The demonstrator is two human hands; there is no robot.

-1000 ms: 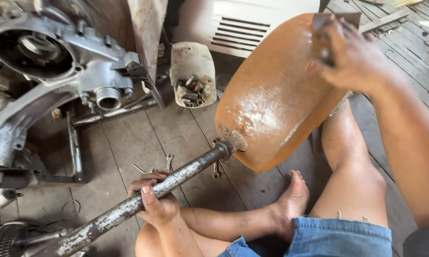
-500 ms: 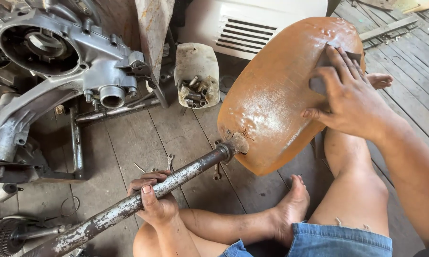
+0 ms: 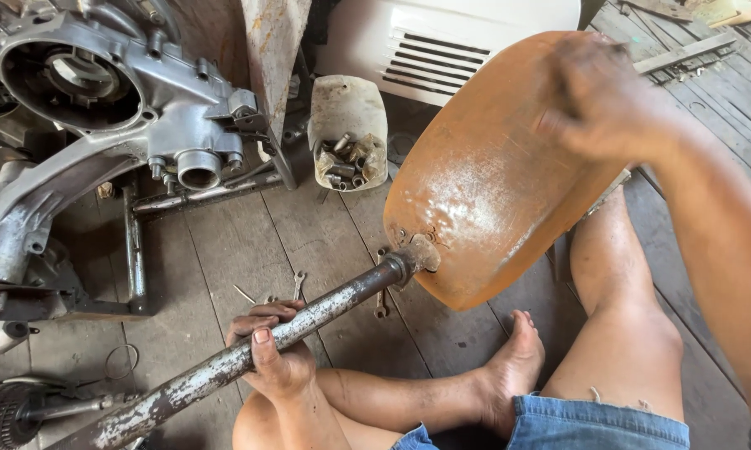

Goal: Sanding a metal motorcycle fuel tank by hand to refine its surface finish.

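Your left hand (image 3: pixel 277 360) wraps its fingers tight around the rusty steel tube (image 3: pixel 250 354) over the plank floor (image 3: pixel 225 250); your blurred right hand (image 3: pixel 600 104) presses on the orange fender (image 3: pixel 484 183), grip unclear

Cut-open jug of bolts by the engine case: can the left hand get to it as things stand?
Probably not right away: the left hand grips the metal tube, though the floor toward the jug looks unobstructed.

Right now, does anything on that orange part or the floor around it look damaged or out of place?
Yes. The rusty orange fender has a bare, scuffed grey patch near where the metal tube joins it. Small wrenches lie loose on the plank floor beside the left hand.
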